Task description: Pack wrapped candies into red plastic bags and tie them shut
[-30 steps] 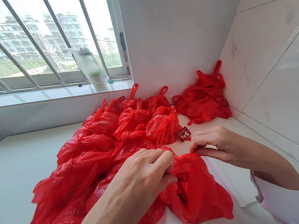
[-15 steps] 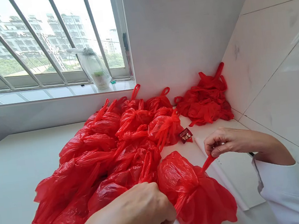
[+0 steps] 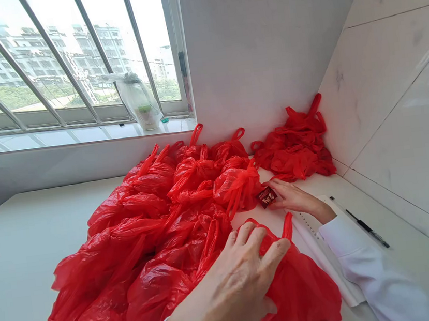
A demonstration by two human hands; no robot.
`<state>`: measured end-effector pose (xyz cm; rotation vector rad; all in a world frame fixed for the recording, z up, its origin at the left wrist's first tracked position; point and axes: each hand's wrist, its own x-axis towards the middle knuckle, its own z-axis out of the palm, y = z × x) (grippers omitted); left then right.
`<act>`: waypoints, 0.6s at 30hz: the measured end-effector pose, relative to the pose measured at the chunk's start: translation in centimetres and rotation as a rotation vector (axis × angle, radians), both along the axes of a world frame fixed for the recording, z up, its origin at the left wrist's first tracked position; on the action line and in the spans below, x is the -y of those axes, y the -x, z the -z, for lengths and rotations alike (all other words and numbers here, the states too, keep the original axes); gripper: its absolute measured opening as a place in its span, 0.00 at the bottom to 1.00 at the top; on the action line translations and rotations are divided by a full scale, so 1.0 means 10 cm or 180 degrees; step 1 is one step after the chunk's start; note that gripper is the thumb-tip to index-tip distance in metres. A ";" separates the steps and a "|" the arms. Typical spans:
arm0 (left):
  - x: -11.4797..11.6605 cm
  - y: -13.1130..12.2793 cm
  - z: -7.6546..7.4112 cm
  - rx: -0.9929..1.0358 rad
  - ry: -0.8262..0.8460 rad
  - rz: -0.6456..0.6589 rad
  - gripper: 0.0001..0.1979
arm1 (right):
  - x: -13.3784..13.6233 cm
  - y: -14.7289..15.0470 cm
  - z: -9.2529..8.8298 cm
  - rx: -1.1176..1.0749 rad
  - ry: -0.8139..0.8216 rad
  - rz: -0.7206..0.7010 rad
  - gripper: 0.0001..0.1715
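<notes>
My left hand [image 3: 232, 278] is open, its fingers spread over a knotted red plastic bag [image 3: 304, 290] at the front. One handle loop of that bag stands up just beyond my fingertips. My right hand [image 3: 293, 197] reaches across the notebook and pinches the right edge of a small dark red packet [image 3: 266, 197] with pale printing. Several more tied red plastic bags [image 3: 149, 236] lie heaped to the left; what they contain is hidden.
Crumpled loose red bags [image 3: 294, 145] lie in the far right corner by the tiled wall. An open notebook [image 3: 345, 290] and a black pen [image 3: 367, 227] are on the white table [image 3: 10, 248]. A jar in a clear bag [image 3: 143, 109] stands on the windowsill.
My right hand has let go of the bag's handle and moved left and away to the packet. My left hand has opened and shifted right over the bag.
</notes>
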<state>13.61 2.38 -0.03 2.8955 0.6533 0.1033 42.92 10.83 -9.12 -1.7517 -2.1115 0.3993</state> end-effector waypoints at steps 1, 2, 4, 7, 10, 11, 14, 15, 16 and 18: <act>0.00 -0.03 0.02 -0.0044 0.0017 0.0029 0.26 | -0.02 0.02 0.06 0.0017 -0.0005 -0.0020 0.30; 0.00 -0.05 0.02 -0.0102 0.0031 0.0050 0.24 | -0.04 0.03 0.09 0.0032 -0.0010 -0.0038 0.28; -0.01 -0.08 0.02 -0.0232 0.0036 0.0074 0.16 | -0.04 0.03 0.09 0.0045 -0.0027 -0.0058 0.22; -0.02 -0.09 0.00 -0.0337 -0.0002 0.0106 0.09 | -0.01 0.02 0.00 0.0022 -0.0020 -0.0073 0.16; -0.01 -0.08 0.00 -0.0329 -0.0021 0.0122 0.08 | 0.01 -0.02 -0.10 -0.0014 0.0078 -0.0107 0.17; -0.01 -0.08 0.01 -0.0319 -0.0021 0.0131 0.08 | 0.02 -0.03 -0.12 -0.0020 0.0127 -0.0120 0.18; -0.01 -0.08 0.01 -0.0236 0.0012 0.0135 0.06 | 0.06 -0.06 -0.16 -0.0015 0.0316 -0.0156 0.26; -0.01 -0.08 0.01 -0.0204 0.0035 0.0129 0.06 | 0.07 -0.07 -0.17 -0.0003 0.0392 -0.0166 0.31; -0.01 -0.08 0.01 -0.0185 0.0058 0.0128 0.06 | 0.09 -0.07 -0.17 0.0018 0.0469 -0.0166 0.36; 0.00 -0.09 0.00 -0.0188 0.0102 0.0079 0.05 | 0.13 -0.06 -0.17 0.0085 0.0605 -0.0124 0.43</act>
